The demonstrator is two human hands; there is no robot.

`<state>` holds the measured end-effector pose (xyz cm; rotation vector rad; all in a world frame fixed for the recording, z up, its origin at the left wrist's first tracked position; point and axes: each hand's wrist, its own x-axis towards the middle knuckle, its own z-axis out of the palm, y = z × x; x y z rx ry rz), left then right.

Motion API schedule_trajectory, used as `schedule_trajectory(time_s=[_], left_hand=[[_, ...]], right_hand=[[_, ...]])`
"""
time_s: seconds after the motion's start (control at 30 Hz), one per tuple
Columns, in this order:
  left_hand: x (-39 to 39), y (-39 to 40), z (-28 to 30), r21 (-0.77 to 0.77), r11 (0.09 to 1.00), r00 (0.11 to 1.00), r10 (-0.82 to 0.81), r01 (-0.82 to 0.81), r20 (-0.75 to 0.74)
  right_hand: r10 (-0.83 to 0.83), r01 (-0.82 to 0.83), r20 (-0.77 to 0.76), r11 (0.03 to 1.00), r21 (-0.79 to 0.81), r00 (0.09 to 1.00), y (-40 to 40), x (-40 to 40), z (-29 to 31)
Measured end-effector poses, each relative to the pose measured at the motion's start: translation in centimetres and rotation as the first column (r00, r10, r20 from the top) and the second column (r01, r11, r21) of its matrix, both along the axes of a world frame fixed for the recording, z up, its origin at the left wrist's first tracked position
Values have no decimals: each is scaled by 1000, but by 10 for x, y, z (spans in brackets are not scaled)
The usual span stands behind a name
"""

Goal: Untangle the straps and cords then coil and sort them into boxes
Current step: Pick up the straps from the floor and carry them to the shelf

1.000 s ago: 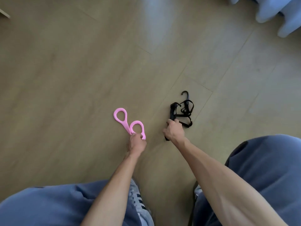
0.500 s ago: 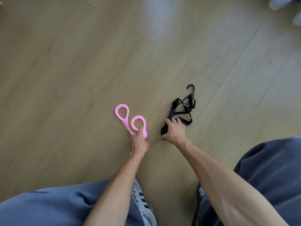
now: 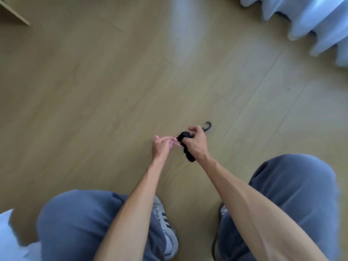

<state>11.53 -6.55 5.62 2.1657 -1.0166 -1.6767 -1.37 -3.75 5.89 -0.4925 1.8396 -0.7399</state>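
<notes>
While the wood-grain floor [image 3: 94,95] fills most of the head view, its pale planks run diagonally from lower left to upper right, with a soft bright patch of reflected light near the top centre. Blue-grey trousers [image 3: 293,200] cover both bent knees in the lower part of the view, one knee at lower left and one at lower right. White pleated curtain folds [image 3: 310,19] hang at the upper right corner, touching or nearly touching the floor. Between the knees, a grey sneaker with dark stripes [image 3: 162,217] rests on the floor, and the edge of a second shoe shows beside the right knee. A light wooden board edge [image 3: 13,11] cuts the upper left corner. Both bare forearms reach forward and converge just above the floor at centre. Right hand [image 3: 195,143] has its fingers curled around the black strap [image 3: 185,146], which is bunched in the fist; one end hangs below the wrist, and a black hook [image 3: 208,126] projects past the knuckles. Left hand [image 3: 161,146] pinches the pink cord [image 3: 174,143] between curled fingertips, so that only short pale pink segments show between and beside the fingers. Pink cord and black strap meet in the narrow gap between the two hands, though motion blur hides whether they are tangled there.
</notes>
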Motion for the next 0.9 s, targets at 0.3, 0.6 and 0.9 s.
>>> schedule_trajectory(time_s=[0.3, 0.6, 0.9], left_hand=[[23, -7, 260, 262, 940, 959, 256, -217, -125], [82, -28, 530, 68, 979, 979, 185, -190, 82], [157, -67, 727, -296, 924, 966, 204, -244, -160]], right_hand=[[269, -270, -37, 962, -38, 963, -13, 43, 265], [410, -431, -235, 901, -45, 881, -23, 104, 535], [433, -481, -230, 847, -227, 871, -63, 160, 723]])
